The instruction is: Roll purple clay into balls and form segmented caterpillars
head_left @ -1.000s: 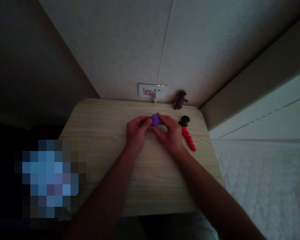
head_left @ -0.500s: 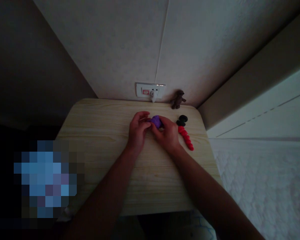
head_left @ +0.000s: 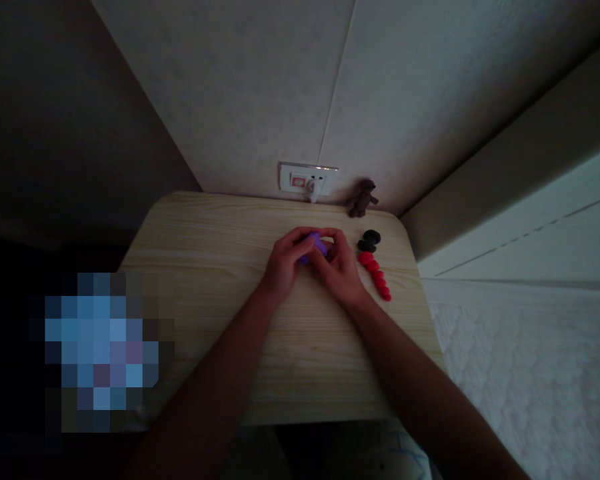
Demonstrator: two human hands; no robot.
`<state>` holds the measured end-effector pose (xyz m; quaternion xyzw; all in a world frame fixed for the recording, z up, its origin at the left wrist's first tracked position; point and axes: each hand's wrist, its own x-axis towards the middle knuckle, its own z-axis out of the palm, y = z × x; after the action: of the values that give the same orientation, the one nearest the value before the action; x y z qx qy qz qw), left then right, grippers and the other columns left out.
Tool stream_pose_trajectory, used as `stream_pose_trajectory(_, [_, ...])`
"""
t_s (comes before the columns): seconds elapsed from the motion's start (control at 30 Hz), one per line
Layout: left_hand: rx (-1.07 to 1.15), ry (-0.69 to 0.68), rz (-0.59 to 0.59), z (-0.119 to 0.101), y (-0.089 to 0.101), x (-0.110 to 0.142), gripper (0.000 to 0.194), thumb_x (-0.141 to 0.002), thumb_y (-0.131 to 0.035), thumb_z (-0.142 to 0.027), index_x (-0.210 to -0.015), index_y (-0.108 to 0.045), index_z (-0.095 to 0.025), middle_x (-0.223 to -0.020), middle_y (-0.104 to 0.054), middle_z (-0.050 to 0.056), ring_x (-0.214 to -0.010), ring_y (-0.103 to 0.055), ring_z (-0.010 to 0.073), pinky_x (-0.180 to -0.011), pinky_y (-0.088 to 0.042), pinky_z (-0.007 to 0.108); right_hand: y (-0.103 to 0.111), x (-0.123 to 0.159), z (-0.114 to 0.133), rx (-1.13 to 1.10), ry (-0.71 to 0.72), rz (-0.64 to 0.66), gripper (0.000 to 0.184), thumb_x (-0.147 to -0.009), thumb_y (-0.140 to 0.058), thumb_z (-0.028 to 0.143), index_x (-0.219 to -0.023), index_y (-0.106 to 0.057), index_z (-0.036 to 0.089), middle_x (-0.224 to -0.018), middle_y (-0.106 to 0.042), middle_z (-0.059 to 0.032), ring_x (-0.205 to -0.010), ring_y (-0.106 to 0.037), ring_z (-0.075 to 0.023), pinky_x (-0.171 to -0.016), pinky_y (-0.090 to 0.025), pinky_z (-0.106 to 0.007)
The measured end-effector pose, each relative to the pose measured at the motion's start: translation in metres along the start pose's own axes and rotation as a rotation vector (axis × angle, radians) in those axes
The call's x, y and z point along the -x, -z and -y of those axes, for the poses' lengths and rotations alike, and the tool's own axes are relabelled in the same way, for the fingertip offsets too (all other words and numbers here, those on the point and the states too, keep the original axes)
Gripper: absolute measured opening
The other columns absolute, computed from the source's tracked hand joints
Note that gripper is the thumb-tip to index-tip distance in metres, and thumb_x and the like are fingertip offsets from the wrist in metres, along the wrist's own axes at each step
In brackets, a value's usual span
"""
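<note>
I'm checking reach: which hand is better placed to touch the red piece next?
Probably the right hand: it is nearer the red piece than the left hand is, though both hold the purple lump.

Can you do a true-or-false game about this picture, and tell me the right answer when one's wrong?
1. The left hand and right hand both touch the purple lump. True.
2. The red piece is nearer the left hand. False: it is nearer the right hand.
3. The black piece is between the red piece and the brown figure. True.
4. The brown figure is nearer the hands than the black piece. False: the black piece is nearer.
</note>
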<state>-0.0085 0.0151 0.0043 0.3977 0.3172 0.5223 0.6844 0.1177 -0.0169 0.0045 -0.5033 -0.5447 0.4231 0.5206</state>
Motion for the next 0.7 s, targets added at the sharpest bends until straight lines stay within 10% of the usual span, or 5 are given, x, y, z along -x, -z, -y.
stream_pose_trajectory(0.43, [-0.086,-0.115,-0.137,0.011,0.005,-0.006,0.039,-0.071,-0.091,-0.045,-0.1,-0.08,-0.022,-0.103,-0.08,0.006,-0.094,-0.073,0.0195,-0.088,-0.057,0.032,0.006,-0.004,0.002,-0.221,-0.062,0.006,0.053,-0.074,-0.089,0.055,-0.107,-0.062,0.024,-0.088,-0.071,0.0003,-0.073,-0.067,-0.0141,-0.07,-0.06,-0.03])
stream_pose_trajectory(0.7, [-0.075,-0.088,-0.174,0.015,0.009,-0.007,0.039,-0.07,-0.091,-0.047,-0.093,-0.077,-0.018,-0.089,-0.076,0.004,-0.081,-0.068,0.0146,-0.08,-0.054,0.027,0.003,0.0,0.008,-0.091,-0.064,-0.013,0.048,-0.08,-0.081,0.064,-0.097,-0.066,0.022,-0.069,-0.063,0.0024,-0.056,-0.055,-0.0125,-0.05,-0.047,-0.026])
